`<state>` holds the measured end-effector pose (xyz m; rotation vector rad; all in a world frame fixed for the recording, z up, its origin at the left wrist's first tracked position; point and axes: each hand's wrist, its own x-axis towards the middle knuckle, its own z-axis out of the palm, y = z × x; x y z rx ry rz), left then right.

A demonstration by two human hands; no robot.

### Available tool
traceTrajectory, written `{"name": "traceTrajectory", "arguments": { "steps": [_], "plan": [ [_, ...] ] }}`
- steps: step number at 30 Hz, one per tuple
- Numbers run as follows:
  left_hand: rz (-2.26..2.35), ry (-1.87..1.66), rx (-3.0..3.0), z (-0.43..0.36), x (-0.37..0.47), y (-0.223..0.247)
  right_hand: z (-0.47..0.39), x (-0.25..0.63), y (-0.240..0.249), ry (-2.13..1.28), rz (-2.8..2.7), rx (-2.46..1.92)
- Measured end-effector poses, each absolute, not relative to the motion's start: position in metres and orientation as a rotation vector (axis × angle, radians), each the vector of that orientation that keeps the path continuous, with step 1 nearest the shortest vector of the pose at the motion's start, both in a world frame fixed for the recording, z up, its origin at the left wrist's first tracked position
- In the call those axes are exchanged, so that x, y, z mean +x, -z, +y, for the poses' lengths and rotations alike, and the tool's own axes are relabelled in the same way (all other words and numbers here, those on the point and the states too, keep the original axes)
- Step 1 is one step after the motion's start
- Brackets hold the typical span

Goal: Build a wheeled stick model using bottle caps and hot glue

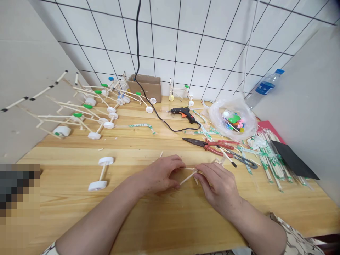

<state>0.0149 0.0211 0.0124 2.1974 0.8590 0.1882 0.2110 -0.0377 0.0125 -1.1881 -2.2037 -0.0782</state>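
Note:
Between my hands, just above the wooden table, is a small frame of joined wooden sticks (188,177). My left hand (166,173) closes on the left ends of its two sticks. At the joint where the sticks meet, my right hand (216,180) pinches the frame between thumb and fingers; part of it is hidden behind that hand. Left of my left hand lies a stick axle (103,171) with a white wheel on each end. Beyond my right hand are red-handled pliers (209,145), a grey utility knife (243,158) and a stick with a black tip (227,156).
Several stick bicycle models (87,106) crowd the left back. A black glue gun (183,113) with its cord lies mid-table, near a cardboard box (146,88). To the right are a plastic bag of coloured pieces (233,122), wrapped chopsticks (276,159) and a water bottle (265,88).

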Motion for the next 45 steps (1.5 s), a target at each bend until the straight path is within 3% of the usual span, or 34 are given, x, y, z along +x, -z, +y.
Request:
{"name": "traceTrajectory", "arguments": {
  "steps": [30, 45],
  "plan": [
    [0.852, -0.244, 2.157, 0.022, 0.014, -0.008, -0.041, 0.212, -0.015, 0.105, -2.179, -1.17],
    [0.874, -0.284, 2.101, 0.02, 0.013, -0.007, -0.039, 0.228, -0.038, 0.159, -2.019, -1.106]
  ]
}}
